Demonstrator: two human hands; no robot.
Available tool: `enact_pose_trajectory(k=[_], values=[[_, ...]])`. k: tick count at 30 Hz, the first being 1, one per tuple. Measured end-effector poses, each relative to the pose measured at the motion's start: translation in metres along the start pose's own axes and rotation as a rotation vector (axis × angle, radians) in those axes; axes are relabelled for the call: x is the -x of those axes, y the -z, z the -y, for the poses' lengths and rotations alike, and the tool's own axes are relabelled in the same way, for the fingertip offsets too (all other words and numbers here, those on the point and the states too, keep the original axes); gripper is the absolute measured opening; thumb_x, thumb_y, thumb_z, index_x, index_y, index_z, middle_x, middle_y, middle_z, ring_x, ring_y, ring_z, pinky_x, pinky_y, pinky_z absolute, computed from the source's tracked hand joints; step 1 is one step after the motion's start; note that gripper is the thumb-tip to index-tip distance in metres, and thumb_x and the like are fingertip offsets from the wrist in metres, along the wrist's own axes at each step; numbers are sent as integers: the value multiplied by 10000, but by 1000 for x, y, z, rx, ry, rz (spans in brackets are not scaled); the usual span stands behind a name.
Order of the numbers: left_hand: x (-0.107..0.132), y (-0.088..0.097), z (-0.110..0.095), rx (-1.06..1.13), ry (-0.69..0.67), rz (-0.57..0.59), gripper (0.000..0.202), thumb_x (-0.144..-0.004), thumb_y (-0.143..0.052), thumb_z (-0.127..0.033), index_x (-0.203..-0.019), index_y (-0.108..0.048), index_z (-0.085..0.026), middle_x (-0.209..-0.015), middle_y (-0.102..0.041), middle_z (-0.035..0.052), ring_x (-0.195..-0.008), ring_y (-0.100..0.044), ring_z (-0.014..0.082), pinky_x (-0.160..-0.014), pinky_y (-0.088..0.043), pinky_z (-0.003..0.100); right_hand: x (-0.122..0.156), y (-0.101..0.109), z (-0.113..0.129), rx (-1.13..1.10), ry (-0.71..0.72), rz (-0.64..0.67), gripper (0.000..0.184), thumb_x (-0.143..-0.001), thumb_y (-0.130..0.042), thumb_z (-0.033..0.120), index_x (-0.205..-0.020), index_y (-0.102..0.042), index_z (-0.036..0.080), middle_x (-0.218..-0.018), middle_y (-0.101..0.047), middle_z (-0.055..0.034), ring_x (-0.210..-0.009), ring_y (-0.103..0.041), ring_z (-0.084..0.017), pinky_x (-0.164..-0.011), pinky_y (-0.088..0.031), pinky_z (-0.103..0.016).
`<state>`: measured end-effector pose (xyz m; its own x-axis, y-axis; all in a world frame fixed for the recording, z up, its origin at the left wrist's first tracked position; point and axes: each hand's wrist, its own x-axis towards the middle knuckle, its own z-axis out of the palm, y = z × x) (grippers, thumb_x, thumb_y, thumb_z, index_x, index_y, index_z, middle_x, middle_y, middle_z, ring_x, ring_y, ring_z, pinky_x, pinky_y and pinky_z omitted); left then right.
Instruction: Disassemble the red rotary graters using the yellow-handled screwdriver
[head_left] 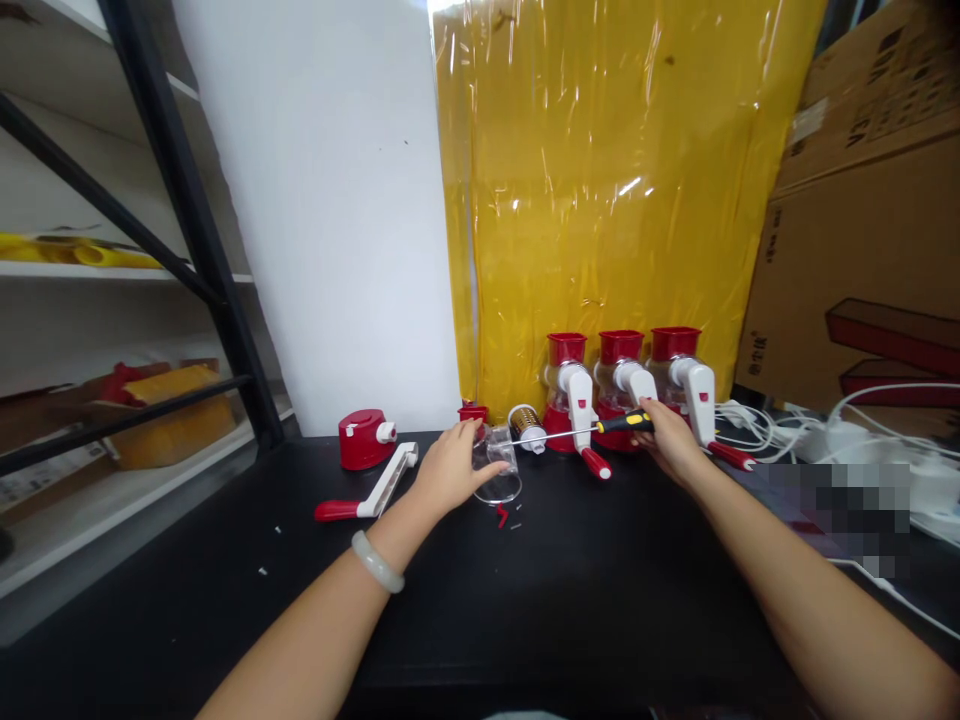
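My left hand (450, 468) is wrapped round a clear plastic housing (501, 462) with a red top that stands on the black table (525, 600). A screwdriver (600, 428) with a black and yellow handle is gripped in my right hand (670, 440); its thin shaft points left and reaches the clear housing. A gold-coloured drum (526, 426) lies just behind the housing. A small red piece (502, 515) and tiny screws lie on the table in front of it.
Three assembled red-and-white crank grinders (622, 385) stand in a row against a yellow plastic sheet. A loose white crank with a red grip (369, 495) and a red cap (363, 438) lie to the left. White cables (825, 430) and cardboard boxes are at right; metal shelving at left.
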<state>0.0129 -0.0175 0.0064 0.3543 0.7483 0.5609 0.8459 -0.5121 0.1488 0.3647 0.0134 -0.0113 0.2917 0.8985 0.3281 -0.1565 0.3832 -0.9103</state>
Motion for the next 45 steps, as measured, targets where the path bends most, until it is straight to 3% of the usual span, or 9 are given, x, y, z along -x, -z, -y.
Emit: enact_pose_trajectory(k=[9,16,21,27,33,40,45], values=[[0,-1,1,3,-9,-10,738,-825,-624,-638,-1354,-462,-150,-1324,-589,168,-1237,-553,332,-1032,-451,473,-1,-1,-3,-66,-60,-24,338,-682,-763,505,-744,-579,228,-428,-373,84,-401,-370,-82,-452,-437,-230],[-1,0,0,-1,-5,-6,739,-821,-623,-645,-1353,-466,-157,-1326,-589,171,-1240,-554,333,-1035,-448,473,4,-7,6,-253,-63,-42,238,-580,-784,313,-708,-615,204,-687,-565,25,-593,-524,-103,-517,-486,-231],[0,0,0,6,-6,-5,737,-820,-630,-635,-1358,-462,-160,-1328,-588,169,-1249,-550,332,-1035,-450,472,4,-5,5,-275,-50,-2,234,-578,-755,354,-680,-607,205,-657,-552,14,-571,-520,-115,-491,-473,-246],[-1,1,-2,18,16,13,740,-826,-625,-630,-1365,-458,-151,-1353,-573,179,-1262,-538,338,-1049,-440,483,0,-3,-1,-96,-61,-76,381,-719,-682,590,-712,-586,221,-479,-456,42,-402,-416,-96,-416,-426,-251],[-1,0,-1,33,6,19,745,-823,-630,-628,-1371,-451,-156,-1347,-573,174,-1258,-540,335,-1046,-441,482,2,-2,-4,-44,-53,-19,337,-720,-736,528,-765,-585,230,-408,-351,90,-365,-338,-73,-429,-446,-227],[0,1,-2,48,-3,18,749,-827,-623,-632,-1378,-449,-156,-1354,-567,179,-1261,-534,334,-1052,-436,488,5,-11,4,-219,-74,-53,218,-636,-740,313,-746,-581,212,-594,-519,44,-502,-456,-90,-483,-476,-231],[0,2,-2,53,0,18,737,-828,-624,-627,-1372,-458,-158,-1342,-576,177,-1249,-543,333,-1047,-439,492,3,-7,4,-260,-45,-23,210,-621,-711,353,-719,-593,209,-679,-567,15,-557,-512,-117,-482,-464,-256]])
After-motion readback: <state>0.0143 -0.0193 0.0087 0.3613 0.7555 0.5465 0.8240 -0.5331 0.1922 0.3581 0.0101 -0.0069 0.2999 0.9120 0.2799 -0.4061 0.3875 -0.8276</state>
